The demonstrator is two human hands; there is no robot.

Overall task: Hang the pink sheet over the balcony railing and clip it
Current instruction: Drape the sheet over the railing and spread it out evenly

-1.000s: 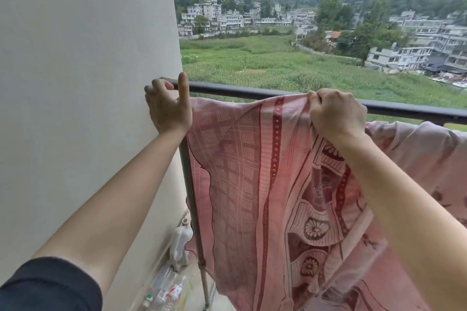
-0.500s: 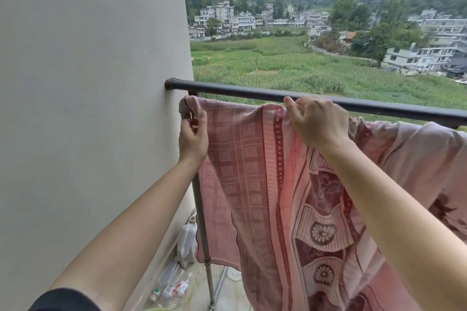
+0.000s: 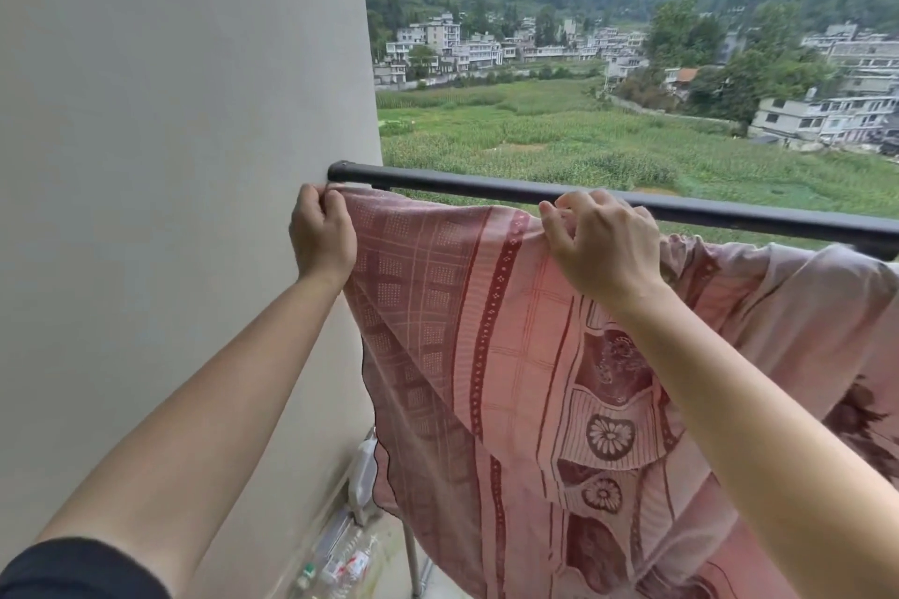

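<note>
From the head camera, the pink sheet (image 3: 511,355) hangs just below the dark balcony railing (image 3: 486,189) beside a plain beige wall (image 3: 170,161), with green fields and pale buildings beyond. The left hand (image 3: 322,236) pinches the sheet's corner by the wall, its fingers pressed together; the right hand (image 3: 603,248) pinches the top edge farther along (plastic bottles (image 3: 340,559) lie on the balcony floor below).

Both bare forearms are extended forward and upward. The left hand (image 3: 322,236) is closed in a pinch; the right hand (image 3: 603,246) is curled, fingers gripping.
</note>
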